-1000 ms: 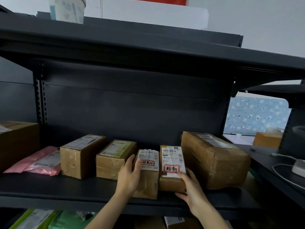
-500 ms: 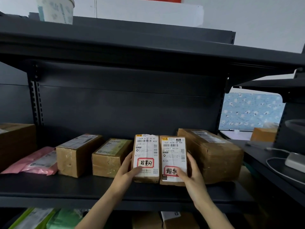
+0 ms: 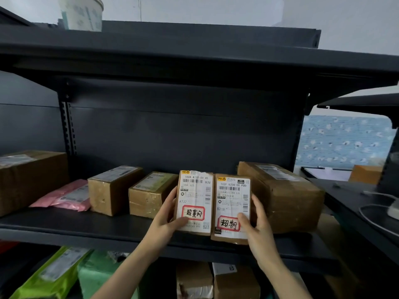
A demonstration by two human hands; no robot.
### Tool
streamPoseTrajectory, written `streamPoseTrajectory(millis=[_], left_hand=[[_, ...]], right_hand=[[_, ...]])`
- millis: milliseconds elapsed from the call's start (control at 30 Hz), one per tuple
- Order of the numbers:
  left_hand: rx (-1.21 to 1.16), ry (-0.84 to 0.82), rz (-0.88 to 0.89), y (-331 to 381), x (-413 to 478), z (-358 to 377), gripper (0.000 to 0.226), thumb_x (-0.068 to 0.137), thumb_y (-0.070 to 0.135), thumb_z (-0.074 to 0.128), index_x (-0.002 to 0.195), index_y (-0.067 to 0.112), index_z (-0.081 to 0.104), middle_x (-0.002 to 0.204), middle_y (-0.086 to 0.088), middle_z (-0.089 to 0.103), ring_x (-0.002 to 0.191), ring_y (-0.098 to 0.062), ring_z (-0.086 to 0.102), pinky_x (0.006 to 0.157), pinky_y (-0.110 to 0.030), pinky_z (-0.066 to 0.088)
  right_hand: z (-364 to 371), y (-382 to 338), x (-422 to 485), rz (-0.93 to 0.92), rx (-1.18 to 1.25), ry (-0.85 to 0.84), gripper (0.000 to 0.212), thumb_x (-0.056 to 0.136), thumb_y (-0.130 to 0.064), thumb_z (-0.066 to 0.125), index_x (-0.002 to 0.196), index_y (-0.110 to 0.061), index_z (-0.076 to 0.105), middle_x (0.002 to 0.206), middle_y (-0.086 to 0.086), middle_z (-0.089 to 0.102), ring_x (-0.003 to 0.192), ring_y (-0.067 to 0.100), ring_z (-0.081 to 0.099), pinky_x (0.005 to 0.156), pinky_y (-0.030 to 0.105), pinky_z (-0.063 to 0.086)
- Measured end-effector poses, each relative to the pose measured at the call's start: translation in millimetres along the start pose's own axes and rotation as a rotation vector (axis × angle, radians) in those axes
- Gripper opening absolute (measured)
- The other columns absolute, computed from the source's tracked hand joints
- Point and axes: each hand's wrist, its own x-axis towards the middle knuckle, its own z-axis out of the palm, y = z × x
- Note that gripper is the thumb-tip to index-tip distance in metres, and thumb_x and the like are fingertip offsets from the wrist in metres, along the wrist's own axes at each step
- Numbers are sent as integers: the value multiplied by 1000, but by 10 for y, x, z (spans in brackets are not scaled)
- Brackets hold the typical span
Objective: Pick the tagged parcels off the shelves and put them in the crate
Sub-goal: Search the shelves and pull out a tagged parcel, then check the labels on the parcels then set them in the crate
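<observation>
Two small cardboard parcels stand tilted up side by side at the front of the dark metal shelf (image 3: 64, 225), white labels facing me, each with a red-bordered handwritten tag. My left hand (image 3: 165, 221) grips the left tagged parcel (image 3: 195, 197) by its left edge, thumb on the label. My right hand (image 3: 257, 223) grips the right tagged parcel (image 3: 232, 201) by its right edge, thumb beside the red tag. No crate is in view.
On the same shelf lie a large taped box (image 3: 282, 193) at right, two small brown boxes (image 3: 112, 188) (image 3: 150, 194), a pink mailer (image 3: 67, 196) and a big box (image 3: 28, 178) at left. Green mailers (image 3: 58, 272) and more boxes sit on the shelf below.
Both parcels were tipped up from lying flat until their labels face me. The view then drew closer, and both hands kept their hold.
</observation>
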Motion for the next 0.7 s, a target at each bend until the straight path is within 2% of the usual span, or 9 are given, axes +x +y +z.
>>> streamPoseTrajectory(millis=[100,200,267,367,467,567,700], left_hand=[[14,37,2,15,-99,-43,74,72,15,75,121,59,40,122,12,62,112,-12,62,91,-37,53],[3,77,6,47,-205,-110,72,69,15,70,121,57,42,117,16,65,110,-11,63,84,-30,56],[-9,113,8,76,-277,-166,70,68,11,69,121,50,43,117,13,65,108,-11,64,78,-25,56],[9,159,22,150,-399,-271,68,68,11,68,121,43,42,117,8,63,103,-9,66,74,-19,55],[49,200,41,224,-548,-420,67,68,16,68,123,42,40,119,0,60,102,-12,66,74,-21,55],[77,237,49,261,-702,-594,70,67,19,68,125,44,39,120,-5,59,103,-18,66,78,-30,57],[83,267,66,327,-925,-878,67,67,18,69,122,45,42,115,-5,61,101,-19,67,75,-29,57]], right_hand=[[42,32,-12,-9,3,-38,54,91,-23,56,121,-58,27,141,0,43,119,17,53,86,30,53],[132,35,-37,-22,34,-81,53,90,-23,57,110,-66,31,137,-2,46,116,16,54,79,24,53],[215,35,-56,-28,54,-105,53,90,-23,57,107,-67,32,136,-2,47,116,16,54,79,26,53],[373,17,-88,-18,70,-138,55,90,-22,57,112,-65,31,134,-2,47,113,14,55,73,21,52],[561,-17,-138,-14,76,-167,55,90,-22,56,115,-62,28,134,-3,47,108,8,55,65,16,49],[743,-57,-218,-5,92,-207,54,90,-23,57,117,-61,30,134,-3,49,111,11,56,73,21,51],[1026,-153,-348,-20,100,-246,53,90,-22,57,115,-63,33,133,-3,50,111,10,56,75,23,53]])
